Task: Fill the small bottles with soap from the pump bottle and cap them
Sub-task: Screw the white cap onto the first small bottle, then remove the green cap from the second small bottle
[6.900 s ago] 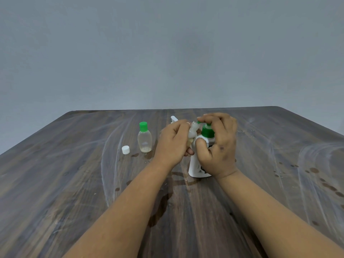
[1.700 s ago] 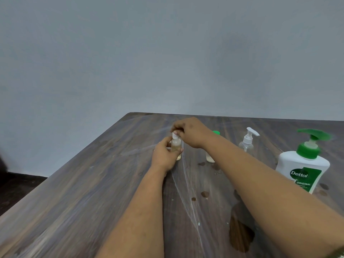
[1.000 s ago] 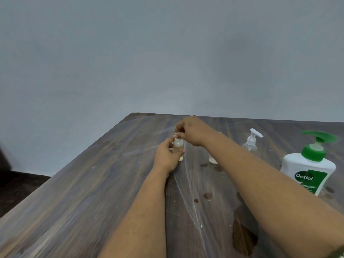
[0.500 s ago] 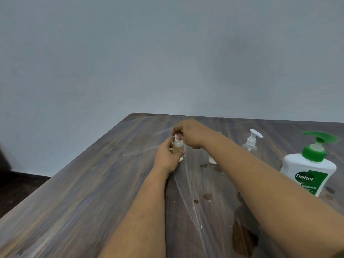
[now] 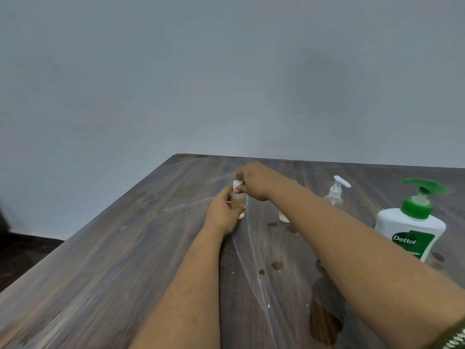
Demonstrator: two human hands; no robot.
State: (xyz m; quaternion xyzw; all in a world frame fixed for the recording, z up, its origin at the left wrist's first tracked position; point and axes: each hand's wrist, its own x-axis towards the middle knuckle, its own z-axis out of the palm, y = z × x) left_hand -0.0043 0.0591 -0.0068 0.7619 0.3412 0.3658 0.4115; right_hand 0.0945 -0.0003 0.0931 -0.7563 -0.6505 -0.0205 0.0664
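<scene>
1. Left hand wraps round the body of a small bottle standing on the table, fingers curled about it, thumb on the near side.
2. Right hand comes in from above and pinches the white cap on that bottle's neck between thumb and fingertips.
3. The count: one small bottle in the grip, holding pale yellowish liquid; a second small bottle mostly hidden behind the right forearm, a sliver of green cap showing above the arm; one clear bottle with a white pump; one large white pump bottle with a green pump head and green label. Four bottles in all, one white cap.
4. Edges: the table's left edge runs diagonally from the far corner down to the lower left, a fair way from the hands. The far edge sits just beyond the right hand.
5. Room: bare wood to the left of the held bottle; wet spots and a dark puddle lie on the near right.
6. The held bottle sits directly between both hands, well apart from the large pump bottle at far right.
</scene>
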